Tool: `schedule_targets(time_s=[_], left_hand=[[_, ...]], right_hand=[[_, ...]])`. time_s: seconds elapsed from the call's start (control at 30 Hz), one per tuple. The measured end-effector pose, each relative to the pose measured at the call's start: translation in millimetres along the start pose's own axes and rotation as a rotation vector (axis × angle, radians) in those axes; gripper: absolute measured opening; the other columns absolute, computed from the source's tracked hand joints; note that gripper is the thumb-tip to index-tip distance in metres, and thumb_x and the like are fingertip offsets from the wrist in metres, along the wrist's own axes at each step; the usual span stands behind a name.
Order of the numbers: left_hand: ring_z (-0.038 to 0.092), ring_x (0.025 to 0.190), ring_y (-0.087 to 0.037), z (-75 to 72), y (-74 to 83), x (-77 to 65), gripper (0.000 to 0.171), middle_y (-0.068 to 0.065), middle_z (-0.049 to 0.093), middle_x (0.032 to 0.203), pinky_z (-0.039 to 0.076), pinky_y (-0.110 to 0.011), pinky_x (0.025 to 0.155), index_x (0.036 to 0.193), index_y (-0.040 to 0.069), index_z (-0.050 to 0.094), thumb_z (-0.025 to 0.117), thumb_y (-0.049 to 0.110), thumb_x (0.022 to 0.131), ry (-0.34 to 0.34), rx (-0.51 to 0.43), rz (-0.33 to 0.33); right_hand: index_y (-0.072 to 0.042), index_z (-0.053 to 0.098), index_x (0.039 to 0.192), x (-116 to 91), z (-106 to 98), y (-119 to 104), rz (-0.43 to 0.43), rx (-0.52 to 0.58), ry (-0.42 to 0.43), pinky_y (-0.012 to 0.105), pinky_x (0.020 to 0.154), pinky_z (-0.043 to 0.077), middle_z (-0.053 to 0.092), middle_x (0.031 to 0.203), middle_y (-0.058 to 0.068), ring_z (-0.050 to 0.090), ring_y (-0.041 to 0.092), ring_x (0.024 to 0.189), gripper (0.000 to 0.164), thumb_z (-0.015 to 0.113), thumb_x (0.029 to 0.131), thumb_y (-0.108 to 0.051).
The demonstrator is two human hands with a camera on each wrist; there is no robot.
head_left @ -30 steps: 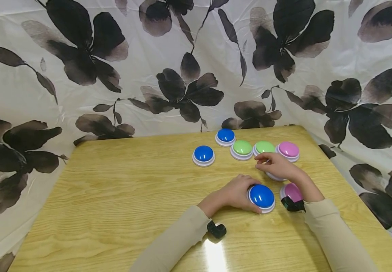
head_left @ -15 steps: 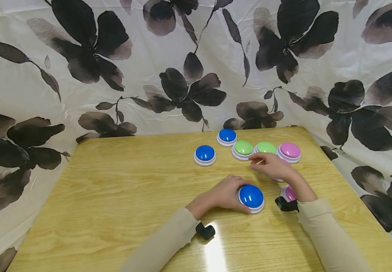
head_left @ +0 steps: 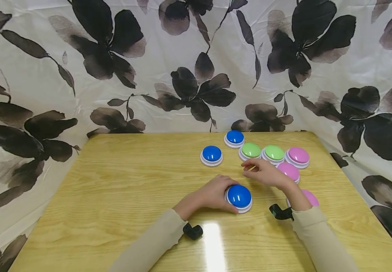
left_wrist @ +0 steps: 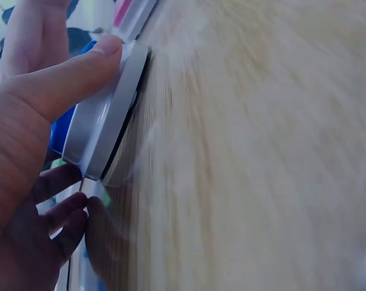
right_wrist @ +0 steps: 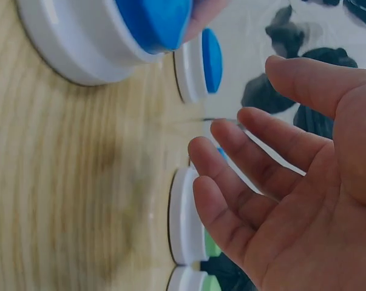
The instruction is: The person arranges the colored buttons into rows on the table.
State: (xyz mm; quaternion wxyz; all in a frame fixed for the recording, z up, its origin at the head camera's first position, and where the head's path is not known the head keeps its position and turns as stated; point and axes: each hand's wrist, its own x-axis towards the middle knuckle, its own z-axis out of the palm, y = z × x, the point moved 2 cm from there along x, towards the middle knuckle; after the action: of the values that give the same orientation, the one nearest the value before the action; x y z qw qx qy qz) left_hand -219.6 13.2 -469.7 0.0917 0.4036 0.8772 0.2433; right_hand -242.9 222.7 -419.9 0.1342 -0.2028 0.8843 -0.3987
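My left hand (head_left: 213,194) grips a blue domed push button (head_left: 239,195) by its white base, low over the wooden table. In the left wrist view the thumb (left_wrist: 88,76) lies across the white base, whose dark underside edge slants close above the tabletop. My right hand (head_left: 265,173) hovers to the right and behind, holding nothing; the right wrist view shows its palm and loosely bent fingers (right_wrist: 231,176). Just beyond that hand are a pink push button (head_left: 288,172) and a green push button (head_left: 251,150). Under the right wrist another pink push button (head_left: 309,197) is partly hidden.
Two more blue push buttons, one nearer (head_left: 211,154) and one at the back edge (head_left: 234,137), stand left of the green one. A second green push button (head_left: 274,153) and a third pink one (head_left: 298,155) continue the row rightward. A floral cloth (head_left: 168,45) hangs behind the table (head_left: 121,181).
My left hand has moved left with the blue push button in its grip. The right hand has also shifted left, uncovering more of the pink and green push buttons. The head view has turned slightly.
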Motion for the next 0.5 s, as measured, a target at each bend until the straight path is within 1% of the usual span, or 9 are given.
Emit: schedule_targets(time_s=[0.1, 0.27, 0.4, 0.5], left_hand=[[0.045, 0.118, -0.014, -1.6, -5.8, -4.1, 0.091, 0.004, 0.056, 0.127, 0.04, -0.029, 0.1, 0.138, 0.014, 0.052, 0.076, 0.068, 0.068, 0.007, -0.016, -0.019], [0.044, 0.12, -0.014, -6.1, -12.8, -11.0, 0.091, 0.003, 0.055, 0.13, 0.041, -0.03, 0.1, 0.139, 0.014, 0.051, 0.077, 0.066, 0.068, 0.017, -0.043, -0.032], [0.043, 0.122, -0.016, -8.1, -17.0, -17.1, 0.092, 0.001, 0.053, 0.134, 0.04, -0.032, 0.102, 0.14, 0.012, 0.049, 0.078, 0.063, 0.069, 0.034, -0.071, -0.037], [0.042, 0.125, -0.016, -5.7, -21.0, -22.8, 0.094, -0.001, 0.051, 0.137, 0.038, -0.033, 0.104, 0.142, 0.01, 0.047, 0.078, 0.062, 0.07, 0.042, -0.091, -0.051]], right_hand=[[0.003, 0.058, 0.127, -1, 3, -1, 0.008, 0.007, -0.006, 0.036, 0.086, 0.05, 0.062, 0.114, 0.015, 0.058, 0.026, 0.099, 0.04, 0.063, 0.096, -0.021], [0.003, 0.058, 0.127, -5, 8, -2, 0.002, 0.007, -0.019, 0.036, 0.086, 0.05, 0.062, 0.114, 0.012, 0.058, 0.025, 0.099, 0.042, 0.064, 0.095, -0.024], [0.002, 0.059, 0.125, -12, 16, -3, -0.041, 0.013, -0.024, 0.035, 0.085, 0.051, 0.063, 0.115, 0.014, 0.06, 0.024, 0.099, 0.041, 0.065, 0.094, -0.024], [0.002, 0.06, 0.124, -18, 25, -2, -0.069, 0.04, -0.05, 0.038, 0.087, 0.051, 0.063, 0.117, 0.014, 0.06, 0.026, 0.101, 0.042, 0.069, 0.092, -0.024]])
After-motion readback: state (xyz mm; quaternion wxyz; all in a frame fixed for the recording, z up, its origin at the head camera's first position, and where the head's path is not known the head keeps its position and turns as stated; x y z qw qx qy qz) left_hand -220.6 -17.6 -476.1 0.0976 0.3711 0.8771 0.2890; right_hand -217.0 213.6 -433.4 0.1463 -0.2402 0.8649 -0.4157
